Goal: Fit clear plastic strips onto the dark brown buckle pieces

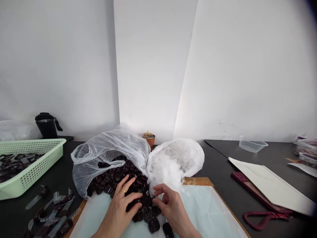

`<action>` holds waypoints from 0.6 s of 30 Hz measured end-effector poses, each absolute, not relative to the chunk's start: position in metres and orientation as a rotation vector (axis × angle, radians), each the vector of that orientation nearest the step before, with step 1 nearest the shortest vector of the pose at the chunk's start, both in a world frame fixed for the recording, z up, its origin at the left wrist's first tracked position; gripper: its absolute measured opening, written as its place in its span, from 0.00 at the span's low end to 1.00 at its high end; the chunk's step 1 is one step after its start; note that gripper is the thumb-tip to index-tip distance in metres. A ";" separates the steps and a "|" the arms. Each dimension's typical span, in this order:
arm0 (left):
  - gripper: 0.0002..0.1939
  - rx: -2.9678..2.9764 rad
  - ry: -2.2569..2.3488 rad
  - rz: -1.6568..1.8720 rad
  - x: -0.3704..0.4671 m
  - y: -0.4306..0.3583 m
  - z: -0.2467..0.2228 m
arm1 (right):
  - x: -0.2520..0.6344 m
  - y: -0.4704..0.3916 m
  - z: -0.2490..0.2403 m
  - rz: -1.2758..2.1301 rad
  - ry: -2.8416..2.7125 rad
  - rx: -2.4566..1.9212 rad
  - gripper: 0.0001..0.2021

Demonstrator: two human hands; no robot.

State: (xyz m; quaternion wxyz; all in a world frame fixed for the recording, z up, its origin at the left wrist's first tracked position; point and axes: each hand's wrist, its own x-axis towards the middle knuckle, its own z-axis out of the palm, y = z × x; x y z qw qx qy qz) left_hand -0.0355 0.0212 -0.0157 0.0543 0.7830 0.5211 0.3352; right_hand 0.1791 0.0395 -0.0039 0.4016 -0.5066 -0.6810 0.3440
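My left hand (pixel 119 207) rests on a heap of dark, glossy plastic pieces (pixel 112 178), its fingers apart and the fingertips touching the pieces. A gold ring is on one finger. My right hand (pixel 173 205) is curled at the heap's right side, with thumb and forefinger at a clear plastic strip (pixel 151 189). The heap spills from a translucent plastic bag (pixel 109 143) onto a pale blue sheet (pixel 205 208). Behind my right hand, a white bag (pixel 195 158) lies open with clear strips (pixel 165 167) spilling out. Several dark pieces lie loose between my hands.
At left stands a green basket (pixel 42 170) of dark parts, with joined strips and pieces (pixel 53 213) before it. A black tumbler (pixel 46 125) and a small orange pot (pixel 149 138) are behind. To the right lie scissors (pixel 260 219), a white board (pixel 269 185) and a clear tub (pixel 252 144).
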 end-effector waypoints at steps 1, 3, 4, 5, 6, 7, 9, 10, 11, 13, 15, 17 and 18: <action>0.12 2.382 1.572 1.015 -0.035 0.021 -0.014 | 0.180 0.039 -0.003 0.867 -1.721 -1.287 0.12; 0.11 2.369 1.552 1.028 -0.036 0.021 -0.012 | 0.180 0.038 0.000 0.845 -1.740 -1.308 0.10; 0.10 2.350 1.540 1.052 -0.036 0.021 -0.010 | 0.179 0.037 0.001 0.833 -1.755 -1.316 0.09; 0.10 2.322 1.523 1.088 -0.036 0.022 -0.009 | 0.179 0.036 0.002 0.820 -1.768 -1.322 0.09; 0.09 2.279 1.507 1.137 -0.037 0.022 -0.007 | 0.179 0.035 0.003 0.806 -1.775 -1.324 0.08; 0.08 2.218 1.488 1.194 -0.037 0.023 -0.004 | 0.178 0.034 0.004 0.793 -1.773 -1.322 0.09; 0.07 2.010 1.436 1.308 -0.037 0.022 0.000 | 0.179 0.034 0.005 0.768 -1.745 -1.296 0.11; 0.07 1.891 1.410 1.349 -0.037 0.022 0.002 | 0.179 0.034 0.005 0.762 -1.721 -1.278 0.12; 0.07 1.780 1.386 1.374 -0.037 0.021 0.004 | 0.179 0.034 0.006 0.767 -1.696 -1.262 0.13; 0.09 1.609 1.355 1.388 -0.036 0.019 0.006 | 0.178 0.033 0.007 0.821 -1.644 -1.243 0.15; 0.12 1.494 1.344 1.383 -0.033 0.017 0.007 | 0.175 0.029 0.008 0.934 -1.585 -1.214 0.16; 0.15 1.381 1.312 1.386 -0.030 0.015 0.008 | 0.169 0.024 0.010 1.076 -1.530 -1.143 0.17; 0.15 1.335 1.290 1.389 -0.028 0.014 0.009 | 0.165 0.021 0.010 1.142 -1.505 -1.102 0.18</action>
